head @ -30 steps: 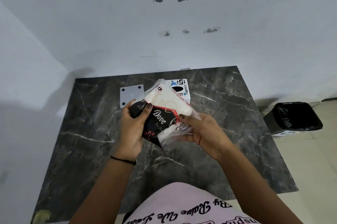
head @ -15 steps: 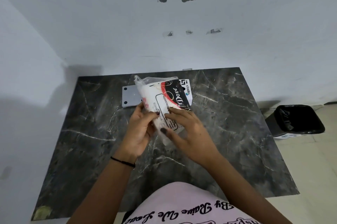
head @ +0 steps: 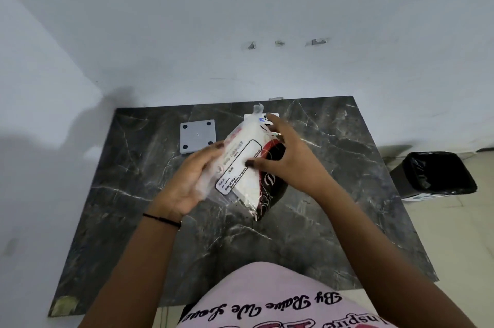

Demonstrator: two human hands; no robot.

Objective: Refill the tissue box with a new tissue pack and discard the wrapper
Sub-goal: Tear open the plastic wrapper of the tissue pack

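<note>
A tissue pack [head: 244, 167] in a clear, black and red plastic wrapper is held tilted above the dark marble table [head: 133, 234], its printed label side facing up. My left hand [head: 191, 180] cups the pack's left side from beneath. Over the pack's upper right side lies my right hand [head: 288, 156], fingers spread, thumb pressing on the label. A white tissue box [head: 272, 116] stands behind the pack at the table's back, mostly hidden by the pack and my right hand.
A flat grey square plate [head: 197, 135] with corner holes lies at the back left of the table. A black bin with a black liner [head: 435, 175] stands on the floor to the right. White walls close off the back and left.
The pack has been turned over so the label side faces up and now lies lower and more slanted. My right hand moved from its lower edge up onto its right side.
</note>
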